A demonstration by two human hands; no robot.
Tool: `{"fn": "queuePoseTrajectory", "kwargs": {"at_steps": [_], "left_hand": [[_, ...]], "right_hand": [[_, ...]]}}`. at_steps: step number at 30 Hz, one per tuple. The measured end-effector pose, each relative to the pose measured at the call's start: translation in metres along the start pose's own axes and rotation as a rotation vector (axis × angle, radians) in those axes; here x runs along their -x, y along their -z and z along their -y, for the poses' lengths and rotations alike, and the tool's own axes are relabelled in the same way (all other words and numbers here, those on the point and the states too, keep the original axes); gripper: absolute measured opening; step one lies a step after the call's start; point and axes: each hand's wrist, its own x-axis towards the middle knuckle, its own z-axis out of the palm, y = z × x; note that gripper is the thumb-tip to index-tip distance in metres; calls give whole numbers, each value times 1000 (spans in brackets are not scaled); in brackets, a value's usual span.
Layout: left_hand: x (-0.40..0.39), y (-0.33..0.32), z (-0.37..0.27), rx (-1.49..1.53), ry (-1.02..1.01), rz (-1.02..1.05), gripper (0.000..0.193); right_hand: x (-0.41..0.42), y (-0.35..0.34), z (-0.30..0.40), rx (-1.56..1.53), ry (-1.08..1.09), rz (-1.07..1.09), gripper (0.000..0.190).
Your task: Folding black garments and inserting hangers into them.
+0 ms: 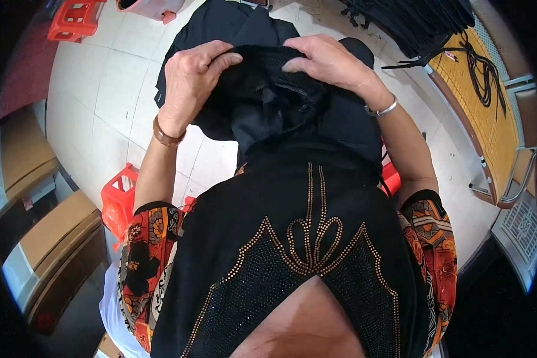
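A black garment point(277, 96) is stretched between my two hands above my lap. My left hand point(196, 71) pinches one end of its upper edge between thumb and fingers. At the other end, my right hand point(324, 60) grips the same edge in a like way. Ribbed or mesh-like fabric shows along the stretch between them. More black cloth point(232, 27) spreads beyond my hands and hangs over my knees; where one piece ends and another begins I cannot tell.
Red plastic stools stand at the left point(121, 183) and far left point(76, 20). A pink bin point(154, 8) is at the back. On the right, a bench with a woven yellow mat point(485, 129) bears a pile of black garments point(411, 22) and loose black cords point(485, 74). Cardboard boxes point(58, 228) stand left.
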Motion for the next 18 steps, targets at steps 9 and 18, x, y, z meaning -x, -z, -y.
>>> {"fn": "queuePoseTrajectory", "kwargs": {"at_steps": [9,18], "left_hand": [[23,-24,65,-528,296,-289,20],[48,26,-31,669,381,-158,23]], "right_hand": [[28,27,6,485,120,-613,14],[46,17,8,-543,-160,-687,11]]}}
